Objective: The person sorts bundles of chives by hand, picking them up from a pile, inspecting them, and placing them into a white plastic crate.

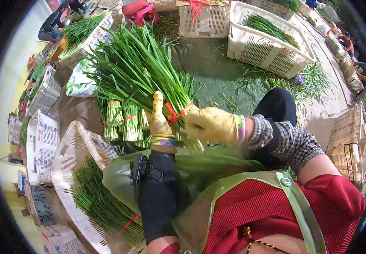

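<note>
A large bunch of leafy green chives (138, 67) slants across the middle of the view, leaves toward the upper left and pale stem ends low. Around its stems runs a red tie (174, 113). My left hand (158, 120), in a yellow glove, supports the bunch from the left; its thumb points up and its fingers are mostly hidden behind the stems. On the right, my gloved right hand (214, 125) is closed at the stems, where the red tie reaches its fingers. Several tied bunches (131, 122) stand on the floor just beyond my left hand.
At my left, a white plastic crate (66, 156) holds a tied green bunch (102, 194). Another white crate (272, 53) with greens stands ahead to the right. A pink stool (148, 15) is at the back. Leaf scraps litter the floor. Other people (52, 25) are at the edges.
</note>
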`<state>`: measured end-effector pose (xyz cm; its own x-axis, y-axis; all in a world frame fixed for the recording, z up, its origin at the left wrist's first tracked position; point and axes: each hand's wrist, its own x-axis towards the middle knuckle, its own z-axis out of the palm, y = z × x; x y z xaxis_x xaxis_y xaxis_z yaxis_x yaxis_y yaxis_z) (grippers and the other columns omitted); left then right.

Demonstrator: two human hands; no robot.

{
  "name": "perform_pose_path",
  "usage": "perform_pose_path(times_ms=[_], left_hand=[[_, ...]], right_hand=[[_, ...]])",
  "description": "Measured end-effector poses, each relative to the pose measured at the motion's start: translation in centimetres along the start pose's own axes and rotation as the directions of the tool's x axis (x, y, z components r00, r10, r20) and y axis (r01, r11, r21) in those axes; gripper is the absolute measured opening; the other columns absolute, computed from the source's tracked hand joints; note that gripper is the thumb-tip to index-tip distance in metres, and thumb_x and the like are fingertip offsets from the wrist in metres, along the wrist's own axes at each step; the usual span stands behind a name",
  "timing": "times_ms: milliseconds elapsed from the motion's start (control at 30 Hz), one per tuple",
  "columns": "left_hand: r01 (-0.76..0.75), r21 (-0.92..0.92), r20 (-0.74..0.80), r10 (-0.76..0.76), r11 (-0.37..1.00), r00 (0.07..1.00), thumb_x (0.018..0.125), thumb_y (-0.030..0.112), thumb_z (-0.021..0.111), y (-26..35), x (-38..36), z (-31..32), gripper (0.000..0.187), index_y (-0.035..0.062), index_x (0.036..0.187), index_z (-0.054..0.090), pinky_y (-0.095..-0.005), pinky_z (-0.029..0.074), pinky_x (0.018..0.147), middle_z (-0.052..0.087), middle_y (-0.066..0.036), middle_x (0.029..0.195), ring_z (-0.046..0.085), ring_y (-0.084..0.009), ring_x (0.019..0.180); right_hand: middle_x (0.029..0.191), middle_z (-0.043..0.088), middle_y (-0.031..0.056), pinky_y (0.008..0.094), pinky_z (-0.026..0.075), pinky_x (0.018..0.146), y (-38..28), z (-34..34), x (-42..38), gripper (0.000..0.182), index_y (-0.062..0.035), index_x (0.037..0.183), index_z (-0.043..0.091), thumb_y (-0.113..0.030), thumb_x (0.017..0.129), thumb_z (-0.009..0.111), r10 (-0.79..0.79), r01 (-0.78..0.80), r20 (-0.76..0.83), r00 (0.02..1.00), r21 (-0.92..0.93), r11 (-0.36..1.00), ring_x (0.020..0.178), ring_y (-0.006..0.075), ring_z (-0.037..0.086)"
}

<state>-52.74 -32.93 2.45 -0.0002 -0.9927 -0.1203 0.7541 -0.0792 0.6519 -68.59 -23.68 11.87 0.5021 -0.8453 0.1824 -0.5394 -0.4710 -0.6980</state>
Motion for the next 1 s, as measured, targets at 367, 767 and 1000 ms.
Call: perform_pose_path(times_ms=[367,767,1000], left_hand=[[0.065,-0.173,-0.051,-0.074,0.983,0.996,0.086,0.026,0.075,-0.1,2.1,-1.8,0.047,0.0053,0.125,0.058,-0.0353,0.053,0.087,0.062,-0.003,0.119,0.061,-0.0168,0.103],[-0.095,-0.033,-0.143,0.089,0.995,0.986,0.083,0.022,0.077,0.0,2.0,-1.4,0.059,0.0063,0.133,0.051,-0.0361,0.048,0.095,0.057,-0.005,0.127,0.056,-0.0188,0.109],[-0.233,0.104,-0.082,0.242,0.967,0.967,0.085,0.020,0.075,0.9,0.6,0.4,0.058,0.0001,0.133,0.050,-0.0348,0.043,0.100,0.056,-0.007,0.129,0.054,-0.0179,0.112]], right_hand=[[0.079,0.068,0.0091,0.0311,0.053,0.065,-4.4,-11.1,-6.2,0.019,-0.0026,0.087,0.057,-0.019,0.095,0.062,0.002,0.005,-0.015,1.000,0.453,0.892,0.069,0.0186,0.065],[0.090,0.053,0.0075,0.0356,0.037,0.082,0.2,-24.2,-10.9,0.006,-0.0087,0.087,0.056,-0.012,0.087,0.060,-0.174,0.634,-0.609,0.774,0.749,0.192,0.087,0.0210,0.047],[0.111,0.064,0.0137,0.0347,0.050,0.087,10.2,-20.9,-7.5,0.032,-0.0041,0.114,0.064,-0.014,0.084,0.068,-0.091,-0.065,-0.514,0.853,-0.278,0.958,0.100,0.0258,0.062]])
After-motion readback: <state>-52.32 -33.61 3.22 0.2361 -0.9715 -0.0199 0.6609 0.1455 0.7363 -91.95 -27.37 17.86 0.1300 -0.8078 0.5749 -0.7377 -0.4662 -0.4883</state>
